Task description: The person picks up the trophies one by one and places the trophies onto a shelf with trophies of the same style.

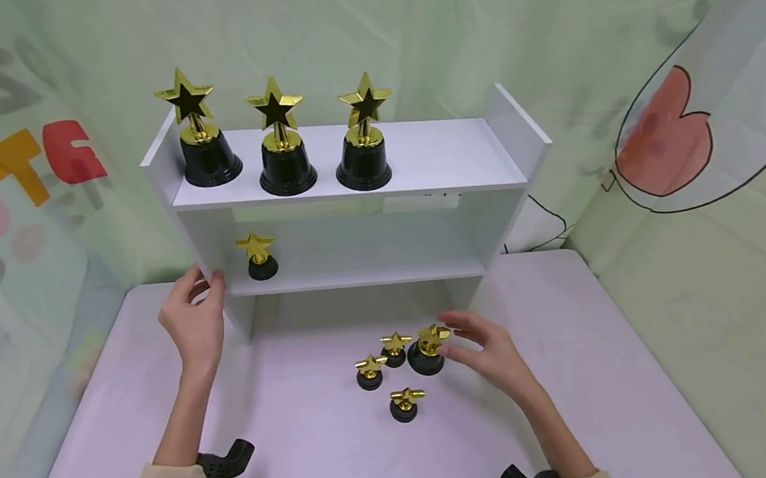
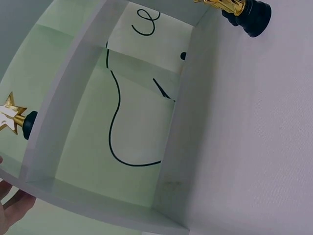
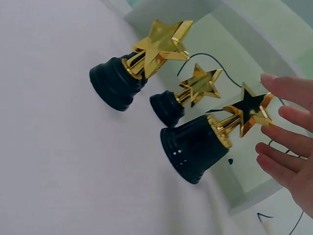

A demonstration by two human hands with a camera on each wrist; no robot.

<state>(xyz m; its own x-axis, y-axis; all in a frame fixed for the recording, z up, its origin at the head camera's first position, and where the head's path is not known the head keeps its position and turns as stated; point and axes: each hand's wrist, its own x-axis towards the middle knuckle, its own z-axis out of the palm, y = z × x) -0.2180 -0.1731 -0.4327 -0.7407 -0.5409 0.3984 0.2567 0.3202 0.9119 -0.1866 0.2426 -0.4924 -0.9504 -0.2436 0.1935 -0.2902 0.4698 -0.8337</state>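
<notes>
A white two-tier shelf [image 1: 369, 244] stands on the table. My left hand [image 1: 196, 317] pinches its left side panel, the thumb at the front edge; in the left wrist view only a few fingers [image 2: 17, 210] show there. My right hand [image 1: 486, 349] is spread beside a medium star trophy [image 1: 427, 363] with a gold star and black base, standing on the table. The right wrist view shows those fingers [image 3: 288, 139] loosely extended close to its star [image 3: 248, 107], not wrapped round it. Several smaller star trophies [image 1: 370, 379] stand to its left and in front.
Three large star trophies [image 1: 285, 163] stand on the top board, from its left end to the middle. One small trophy [image 1: 263, 267] sits at the left of the lower board. Printed curtains hang around the pale table [image 1: 307, 449]. A dark cord-like line [image 1: 548, 214] shows behind the shelf's right side.
</notes>
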